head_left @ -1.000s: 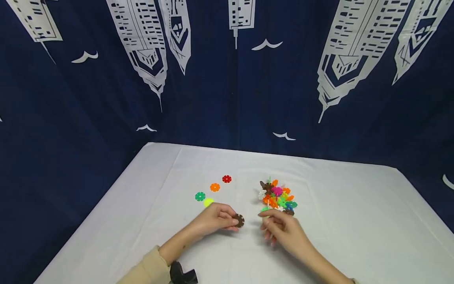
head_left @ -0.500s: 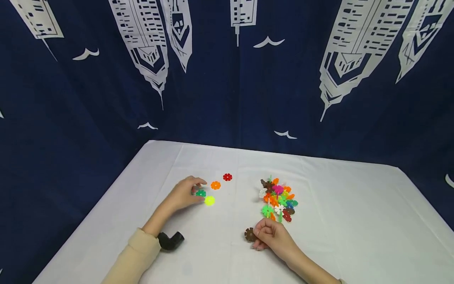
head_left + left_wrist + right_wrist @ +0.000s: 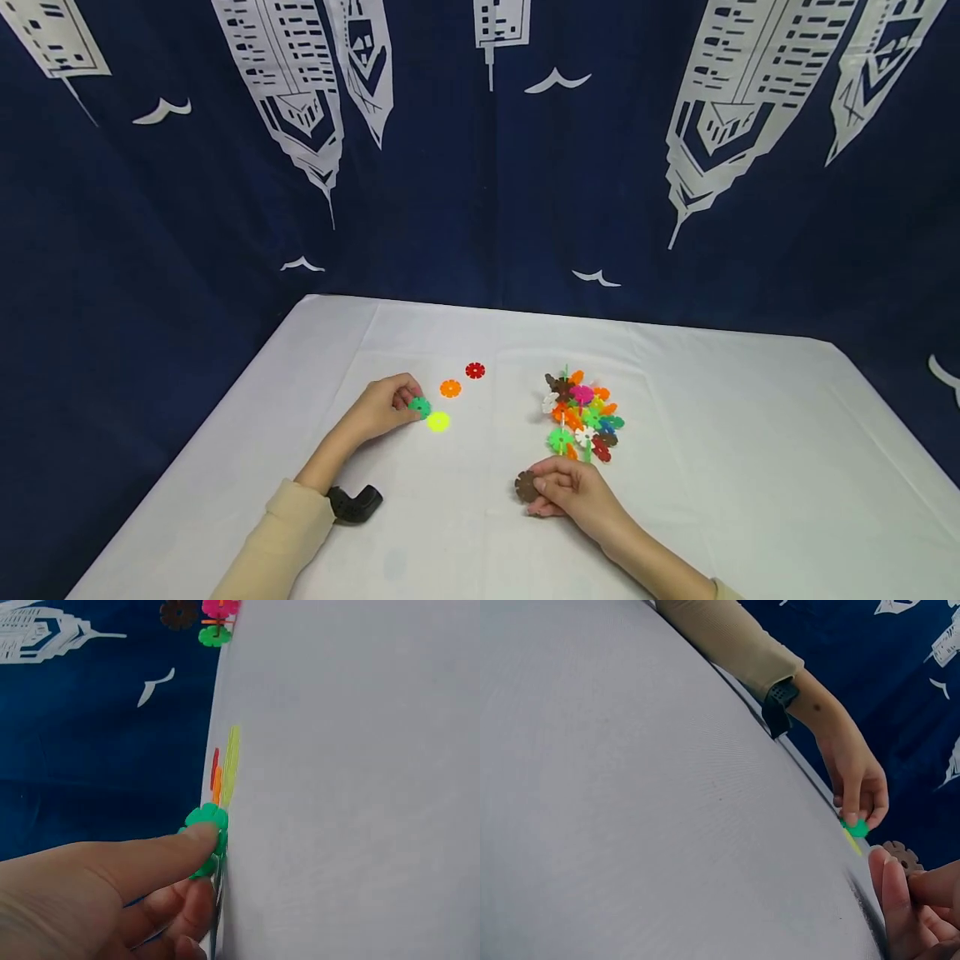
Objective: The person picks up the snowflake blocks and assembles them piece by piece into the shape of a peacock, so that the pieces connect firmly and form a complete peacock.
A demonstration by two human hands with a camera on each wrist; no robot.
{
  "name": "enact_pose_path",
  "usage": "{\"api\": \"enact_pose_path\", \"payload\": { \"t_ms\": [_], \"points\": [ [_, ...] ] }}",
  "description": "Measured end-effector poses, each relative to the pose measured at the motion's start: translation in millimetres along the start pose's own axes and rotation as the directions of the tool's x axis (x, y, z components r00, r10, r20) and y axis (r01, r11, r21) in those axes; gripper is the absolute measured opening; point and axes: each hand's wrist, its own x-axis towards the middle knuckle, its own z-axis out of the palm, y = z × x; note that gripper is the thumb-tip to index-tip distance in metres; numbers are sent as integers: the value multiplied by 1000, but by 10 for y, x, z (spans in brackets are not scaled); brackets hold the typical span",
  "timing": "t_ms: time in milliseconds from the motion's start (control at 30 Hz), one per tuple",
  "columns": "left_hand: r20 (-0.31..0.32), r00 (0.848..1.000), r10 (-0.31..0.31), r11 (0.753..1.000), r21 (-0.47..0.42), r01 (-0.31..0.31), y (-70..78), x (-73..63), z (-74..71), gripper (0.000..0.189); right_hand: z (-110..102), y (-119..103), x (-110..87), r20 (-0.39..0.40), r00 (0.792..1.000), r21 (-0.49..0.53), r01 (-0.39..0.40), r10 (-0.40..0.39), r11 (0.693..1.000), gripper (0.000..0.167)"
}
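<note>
Between thumb and fingers my left hand (image 3: 386,407) pinches a green notched disc (image 3: 206,817), its face turned toward the left wrist view. Just right of that hand a yellow disc (image 3: 438,422) lies flat on the table, with an orange disc (image 3: 450,388) and a red disc (image 3: 475,370) farther back. A brown notched disc (image 3: 527,487) is held by my right hand (image 3: 573,496), thumb on its near face. That hand is just in front of a heap of joined or piled flower-shaped discs (image 3: 582,395) in many colours.
A white cloth covers the table (image 3: 720,433). Behind it hangs a dark blue curtain (image 3: 450,208) with white printed buildings and birds. A black wrist-worn device (image 3: 356,505) sticks out beside the left sleeve.
The brown disc passed from my left hand to my right. My left hand moved left and back, then took hold of the green disc. The right hand came slightly nearer the front.
</note>
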Motion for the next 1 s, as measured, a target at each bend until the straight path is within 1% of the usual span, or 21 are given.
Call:
{"api": "enact_pose_path", "payload": {
  "t_ms": [67, 100, 133, 167, 200, 233, 267, 300, 333, 367, 433, 500, 533, 567, 633, 700, 800, 900, 1000],
  "points": [
    [-40, 999, 0, 999, -45, -1, 43, -26, -2, 20, 6, -13, 5, -3, 1000, 12, -6, 6, 1000, 22],
    [-56, 998, 0, 997, -81, -5, 78, -39, 8, 18, 8, -18, 8, -4, 1000, 18, -8, 8, 1000, 21],
    [-62, 998, 13, 992, -125, -21, 119, -51, 30, 16, 10, -23, 9, -6, 1000, 22, -10, 11, 1000, 21],
    [-56, 998, 30, 984, -176, -39, 173, -66, 64, 14, 12, -28, 10, -7, 1000, 27, -11, 12, 1000, 20],
    [-36, 998, 43, 971, -234, -51, 235, -84, 115, 13, 13, -31, 11, -10, 1000, 30, -12, 13, 999, 19],
    [1, 998, 55, 951, -304, -53, 307, -102, 181, 12, 14, -33, 10, -14, 1000, 32, -12, 12, 999, 19],
    [48, 996, 70, 926, -374, -47, 379, -121, 259, 11, 16, -33, 9, -20, 1000, 33, -9, 9, 999, 18],
    [105, 991, 84, 896, -444, -29, 450, -144, 342, 11, 19, -32, 8, -27, 1000, 35, -6, 7, 999, 18],
    [162, 983, 91, 865, -501, 3, 514, -171, 425, 12, 24, -29, 7, -35, 999, 39, -1, 2, 999, 18],
    [215, 973, 84, 837, -546, 49, 573, -201, 505, 13, 29, -25, 5, -41, 999, 46, 5, -3, 999, 17],
    [301, 953, 42, 774, -613, 159, 669, -259, 635, 13, 44, -11, 1, -47, 999, 60, 22, -19, 998, 16],
    [344, 939, -16, 710, -657, 253, 727, -312, 717, 14, 60, 5, -4, -48, 998, 70, 41, -38, 997, 15],
    [354, 934, -48, 685, -669, 288, 741, -331, 743, 15, 67, 11, -9, -49, 998, 73, 53, -49, 996, 15],
    [358, 931, -74, 661, -682, 314, 748, -345, 763, 16, 73, 17, -14, -51, 997, 74, 66, -62, 995, 14],
    [354, 929, -108, 622, -705, 341, 747, -357, 784, 19, 82, 27, -22, -67, 994, 64, 94, -90, 993, 15],
    [351, 927, -129, 597, -719, 355, 740, -358, 792, 21, 84, 34, -28, -88, 990, 51, 117, -112, 992, 16],
    [356, 924, -142, 574, -731, 369, 729, -350, 801, 21, 77, 51, -24, -108, 984, 31, 143, -139, 989, 17],
    [370, 918, -144, 570, -728, 382, 738, -346, 810, 21, 65, 74, -18, -84, 980, 2, 181, -180, 984, 13],
    [370, 918, -140, 563, -733, 382, 760, -341, 817, 21, 57, 88, -12, -61, 972, -23, 226, -227, 974, 8]
  ]
}}
